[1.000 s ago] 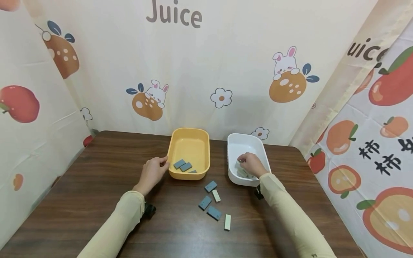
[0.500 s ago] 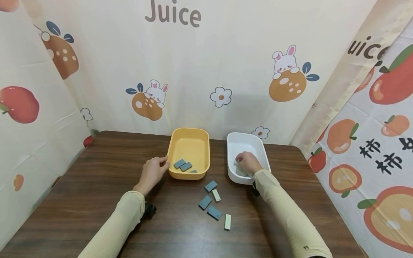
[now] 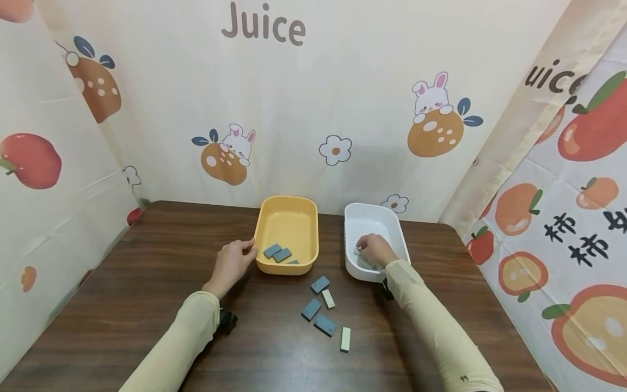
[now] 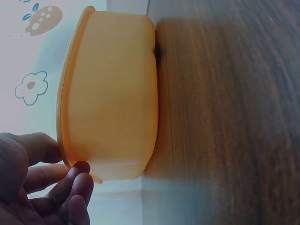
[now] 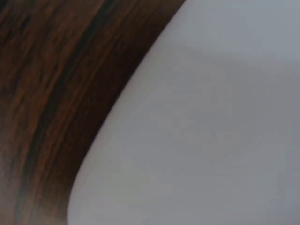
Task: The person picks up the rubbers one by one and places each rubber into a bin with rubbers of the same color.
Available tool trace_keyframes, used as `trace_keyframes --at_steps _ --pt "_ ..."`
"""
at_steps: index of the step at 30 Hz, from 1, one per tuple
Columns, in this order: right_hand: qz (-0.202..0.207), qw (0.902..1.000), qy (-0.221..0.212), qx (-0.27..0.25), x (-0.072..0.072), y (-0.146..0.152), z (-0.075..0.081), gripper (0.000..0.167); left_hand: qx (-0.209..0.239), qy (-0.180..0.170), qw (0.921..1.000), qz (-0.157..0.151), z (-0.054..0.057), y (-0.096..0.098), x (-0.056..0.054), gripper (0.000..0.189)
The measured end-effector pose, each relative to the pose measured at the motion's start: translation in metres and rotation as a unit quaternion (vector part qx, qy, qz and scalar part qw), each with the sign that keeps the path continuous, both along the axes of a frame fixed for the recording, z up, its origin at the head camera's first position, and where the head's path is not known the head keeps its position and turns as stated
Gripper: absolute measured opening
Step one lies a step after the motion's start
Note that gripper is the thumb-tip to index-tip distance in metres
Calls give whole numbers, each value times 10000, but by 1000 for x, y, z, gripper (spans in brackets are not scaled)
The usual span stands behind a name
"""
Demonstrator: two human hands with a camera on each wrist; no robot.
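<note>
My left hand [image 3: 229,265] pinches the left rim of a yellow plastic bin [image 3: 294,226] near its front corner. The left wrist view shows the thumb and fingers [image 4: 80,185] at the rim of the bin's upright side wall. Grey-blue rectangular tiles [image 3: 282,255] lie inside that bin. My right hand [image 3: 378,250] reaches down into a white plastic bin [image 3: 374,213] and holds a pale green tile [image 3: 358,251] at its fingertips. More pale tiles lie under this hand, partly hidden. Only the bin's blurred white wall [image 5: 197,131] fills most of the right wrist view.
Between and in front of the bins, several tiles lie on the dark wooden table [image 3: 161,283]: grey-blue tiles [image 3: 311,309] and pale green tiles [image 3: 345,339]. A printed curtain [image 3: 289,98] hangs right behind the table's back edge.
My right hand has shifted slightly left within the white bin. The left hand keeps its place on the yellow bin, and the tiles on the table have not moved.
</note>
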State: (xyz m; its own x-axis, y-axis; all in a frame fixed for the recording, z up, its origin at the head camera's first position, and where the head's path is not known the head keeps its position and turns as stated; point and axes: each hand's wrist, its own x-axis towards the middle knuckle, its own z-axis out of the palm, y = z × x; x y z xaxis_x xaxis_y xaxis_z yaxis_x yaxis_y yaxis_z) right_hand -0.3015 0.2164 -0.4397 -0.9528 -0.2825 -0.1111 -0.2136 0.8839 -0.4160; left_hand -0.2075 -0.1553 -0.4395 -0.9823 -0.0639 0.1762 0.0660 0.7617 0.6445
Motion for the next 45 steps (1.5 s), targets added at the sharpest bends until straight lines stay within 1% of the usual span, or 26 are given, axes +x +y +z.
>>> trace_keyframes --at_steps 6,8,14,17,21,23,26,30,36,42,45 --pt "-158 9993 4 -344 8 7 2 20 -11 -10 10000 -32 -1 1 1 39" --pt "-122 9990 86 -410 11 8 4 20 -4 -9 10000 -27 -1 1 1 39" --pt "113 9970 519 -555 20 12 15 22 0 9 10000 -7 0 0 1 39" --pt "91 9961 517 -707 24 12 20 22 -2 -9 10000 6 0 0 1 38" --pt "57 9957 517 -767 30 14 25 23 -22 -20 10000 18 0 0 1 38" --pt "44 9950 590 -802 32 15 29 24 -33 -3 10000 15 0 -1 1 38" --pt "-55 9940 680 -854 38 18 34 25 -46 18 10000 14 0 -1 1 38" --pt "-329 9930 648 -929 47 23 42 27 -13 25 10000 -9 -1 -1 1 38" --pt "-599 9900 765 -1018 59 31 51 25 -48 10 10000 7 0 -1 1 39" --pt "-781 9865 1034 -999 64 40 54 26 -13 -14 10000 8 0 -1 0 40" --pt "-856 9852 1076 -1021 67 44 53 27 -10 -26 10000 10 1 -1 0 39"
